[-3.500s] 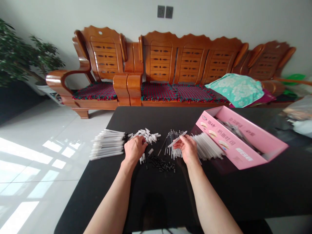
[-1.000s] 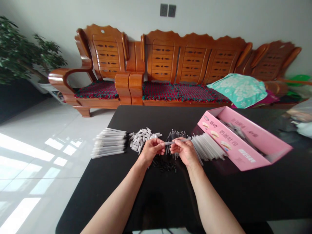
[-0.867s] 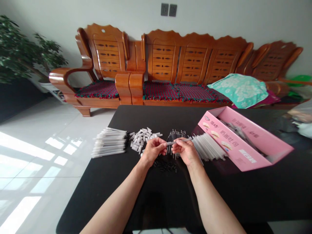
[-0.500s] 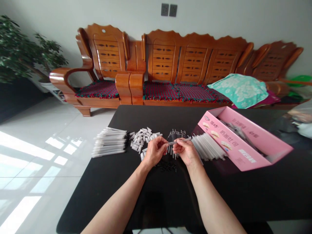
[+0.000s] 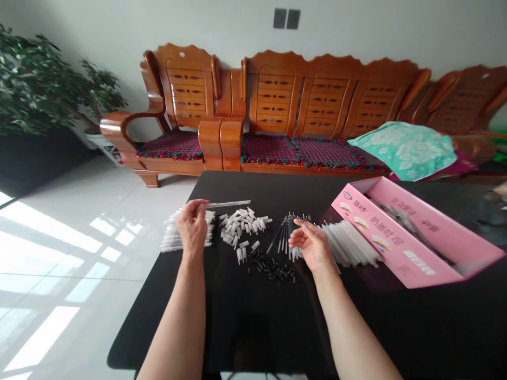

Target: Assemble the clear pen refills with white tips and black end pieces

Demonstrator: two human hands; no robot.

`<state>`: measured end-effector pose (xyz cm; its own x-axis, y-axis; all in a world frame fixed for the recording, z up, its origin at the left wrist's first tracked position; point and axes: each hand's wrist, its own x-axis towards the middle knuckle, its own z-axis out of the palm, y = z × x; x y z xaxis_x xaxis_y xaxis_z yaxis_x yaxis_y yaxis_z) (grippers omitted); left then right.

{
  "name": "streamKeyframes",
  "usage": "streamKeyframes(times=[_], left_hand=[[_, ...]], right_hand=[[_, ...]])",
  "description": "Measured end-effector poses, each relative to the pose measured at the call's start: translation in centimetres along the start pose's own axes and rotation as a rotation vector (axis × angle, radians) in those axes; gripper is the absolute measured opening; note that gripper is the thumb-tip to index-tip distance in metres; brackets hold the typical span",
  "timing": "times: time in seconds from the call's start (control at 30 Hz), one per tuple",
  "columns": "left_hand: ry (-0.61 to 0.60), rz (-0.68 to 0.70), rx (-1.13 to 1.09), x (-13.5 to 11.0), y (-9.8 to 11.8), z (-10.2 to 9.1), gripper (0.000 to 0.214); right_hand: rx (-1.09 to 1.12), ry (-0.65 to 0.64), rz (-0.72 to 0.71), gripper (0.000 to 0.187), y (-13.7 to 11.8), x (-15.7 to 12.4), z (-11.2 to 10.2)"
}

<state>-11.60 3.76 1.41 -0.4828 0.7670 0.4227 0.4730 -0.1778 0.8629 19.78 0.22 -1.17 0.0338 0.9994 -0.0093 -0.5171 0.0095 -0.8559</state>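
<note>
My left hand (image 5: 193, 226) is closed in a pinch on one end of a slim whitish pen (image 5: 232, 203), which points to the right. It hovers over a stack of similar white pens (image 5: 171, 236) with dark tips. My right hand (image 5: 311, 241) has its fingers apart and holds nothing. Beneath and beside it lie pen refills (image 5: 283, 232) with dark ink, and to its right a row of translucent barrels (image 5: 350, 243). White caps (image 5: 243, 221) are heaped between my hands. Small black plugs (image 5: 273, 268) lie scattered nearer to me.
On the right of the black table (image 5: 257, 322) stands an open pink box (image 5: 380, 237) with greyish contents. Behind the table runs a wooden sofa (image 5: 273, 100) with patterned seat mats and a turquoise cloth (image 5: 407, 150). A potted plant (image 5: 95, 95) stands at the left.
My left hand has moved left with the pen, from between both hands to above the pen stack. My right hand has let go and opened. The view has shifted slightly.
</note>
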Motion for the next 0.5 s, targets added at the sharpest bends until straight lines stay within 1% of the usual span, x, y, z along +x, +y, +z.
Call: streamKeyframes(times=[0.1,0.2,0.33,0.5], left_hand=[[0.186,-0.034,0.205,1.7,-2.4,-2.8,0.026],[0.283,-0.093,0.357,2.2,-3.9,-4.2,0.026],[0.294,-0.198,0.502,2.2,-4.4,-4.4,0.027],[0.311,-0.257,0.530,2.3,-4.5,-4.0,0.029]], right_hand=[[-0.014,-0.005,0.006,0.031,0.0,0.0,0.1],[-0.022,-0.008,0.010,0.031,0.1,0.0,0.1],[-0.036,-0.015,0.016,0.032,0.1,-0.1,0.0],[-0.041,-0.025,0.014,0.032,0.1,-0.2,0.0]])
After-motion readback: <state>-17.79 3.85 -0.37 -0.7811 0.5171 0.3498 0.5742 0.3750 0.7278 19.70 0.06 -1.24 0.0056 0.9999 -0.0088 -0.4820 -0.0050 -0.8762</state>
